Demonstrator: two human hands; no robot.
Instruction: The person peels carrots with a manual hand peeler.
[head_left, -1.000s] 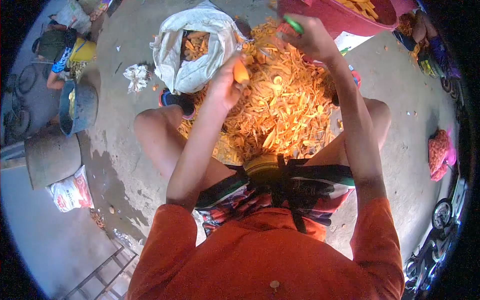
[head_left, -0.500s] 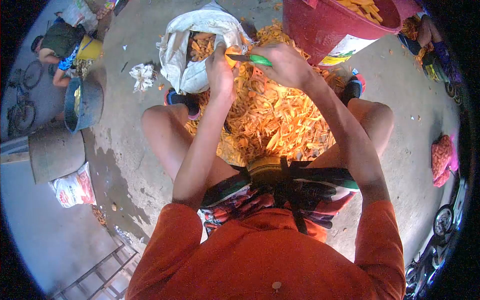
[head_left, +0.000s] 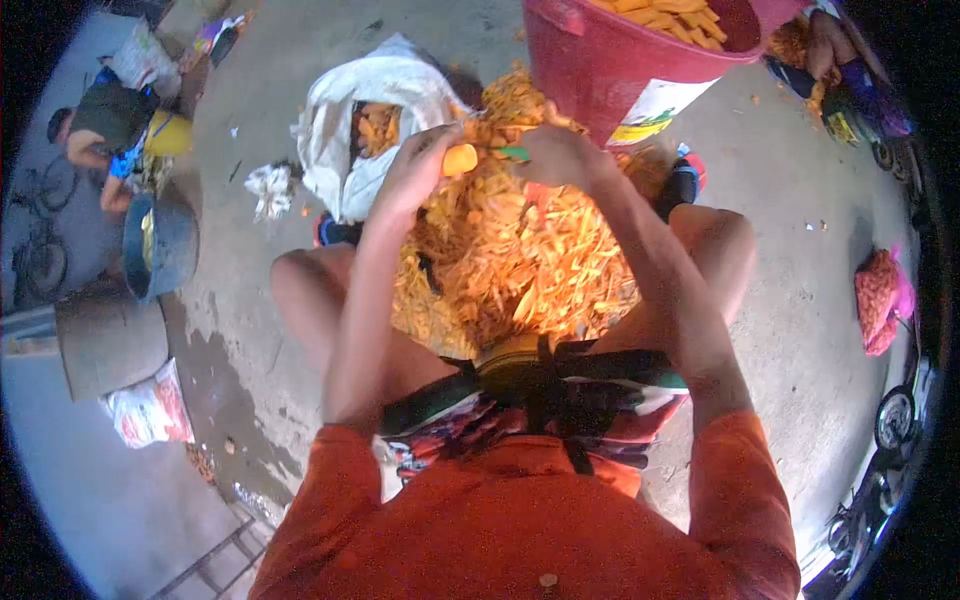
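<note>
My left hand (head_left: 418, 170) is closed on an orange piece (head_left: 459, 160), whose rounded end faces right. Just right of it, my right hand (head_left: 556, 156) grips a knife by its green handle (head_left: 513, 153); the blade is blurred. Beneath both hands a heap of orange peelings (head_left: 530, 250) spreads between the legs. An open white sack (head_left: 325, 130) holding orange pieces stands beyond my left hand. A red tub (head_left: 600, 75) with orange sticks (head_left: 680, 18) inside stands beyond my right hand.
A person (head_left: 110, 120) bends near a dark basin (head_left: 170, 245) at the left. Part of another person (head_left: 830, 50) shows at the upper right. A red mesh bag (head_left: 880, 300) lies right, and motorcycles (head_left: 895, 415) stand at the right edge.
The view has shifted, so the sack sits lower and the tub further left. The knife, earlier against the orange piece, now has its handle apart from it, and my hands are slightly lower.
</note>
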